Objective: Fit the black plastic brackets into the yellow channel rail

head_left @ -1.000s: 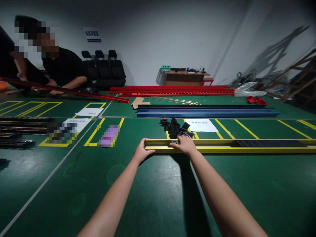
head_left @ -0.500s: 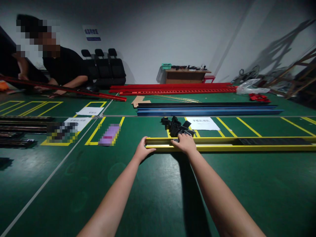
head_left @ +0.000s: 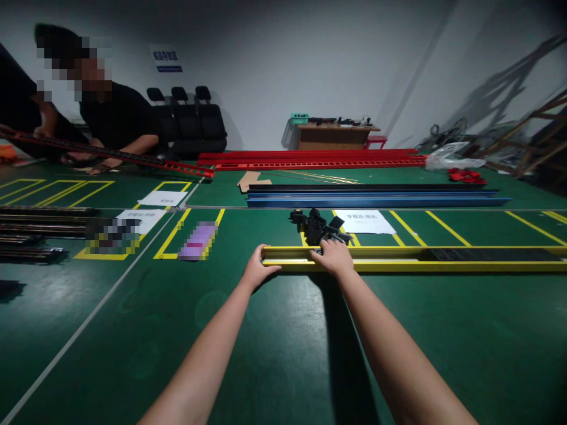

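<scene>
A long yellow rail [head_left: 390,267] lies across the green surface, its open channel showing, and runs out of view on the right. My left hand [head_left: 258,267] grips its left end, thumb on the near side and fingers on the far side. My right hand [head_left: 333,256] rests over the channel a little farther right, fingers bent onto the rail; what lies under them is hidden. Just behind it sits a pile of black parts [head_left: 313,225]. Dark pieces [head_left: 482,254] fill part of the channel at the right.
Blue rails [head_left: 376,199] and red rails [head_left: 310,158] lie farther back. A printed sheet [head_left: 365,222] is behind the yellow rail. Dark rails [head_left: 44,223] lie at the left. At the back left, a person [head_left: 119,118] handles a red rail [head_left: 186,169].
The person's red rail at the back left has turned and shifted left. My right hand has moved very slightly right; my left hand keeps its hold.
</scene>
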`<state>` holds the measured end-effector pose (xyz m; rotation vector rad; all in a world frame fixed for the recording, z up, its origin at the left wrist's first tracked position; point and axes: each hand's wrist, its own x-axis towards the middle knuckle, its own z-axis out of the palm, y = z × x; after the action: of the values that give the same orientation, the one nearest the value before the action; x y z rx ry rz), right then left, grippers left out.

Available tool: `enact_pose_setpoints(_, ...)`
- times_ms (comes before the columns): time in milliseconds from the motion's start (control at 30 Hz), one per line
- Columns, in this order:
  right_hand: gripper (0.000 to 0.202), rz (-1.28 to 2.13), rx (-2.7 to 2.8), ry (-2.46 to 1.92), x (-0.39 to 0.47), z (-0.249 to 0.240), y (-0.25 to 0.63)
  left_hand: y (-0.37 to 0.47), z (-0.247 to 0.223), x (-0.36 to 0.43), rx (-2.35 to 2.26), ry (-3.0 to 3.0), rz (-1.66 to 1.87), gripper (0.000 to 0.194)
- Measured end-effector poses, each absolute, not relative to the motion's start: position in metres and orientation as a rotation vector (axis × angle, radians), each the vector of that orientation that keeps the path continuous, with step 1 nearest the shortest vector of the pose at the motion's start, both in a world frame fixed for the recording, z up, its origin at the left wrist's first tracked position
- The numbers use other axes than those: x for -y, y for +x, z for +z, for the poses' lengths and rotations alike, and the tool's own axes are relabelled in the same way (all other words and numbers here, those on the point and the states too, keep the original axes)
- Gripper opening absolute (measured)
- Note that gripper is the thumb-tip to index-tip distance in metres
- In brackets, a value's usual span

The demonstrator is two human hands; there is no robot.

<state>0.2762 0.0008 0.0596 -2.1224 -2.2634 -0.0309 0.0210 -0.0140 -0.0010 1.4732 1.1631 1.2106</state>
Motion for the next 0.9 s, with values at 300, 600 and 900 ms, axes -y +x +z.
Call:
enact_pose_setpoints(300, 0.047, -0.030, 2.277, -2.136, -0.0010, 0.0610, 0.2753, 0.0213, -0.0013, 0.0131, -1.153, 1.461, 1.217, 0.074)
enact_pose_setpoints(600, 0.055, -0.030, 2.273, -2.111, 0.0003, 0.0620, 0.2767, 0.0210, -0.0037, 0.0117, -1.147, 1.477, 1.209, 0.073)
enact_pose_setpoints(900, 0.040, -0.043, 2.292, -2.135, -0.0005, 0.0619, 0.2759, 0.0215, -0.0040, 0.0119, -1.117, 1.472, 1.215, 0.070)
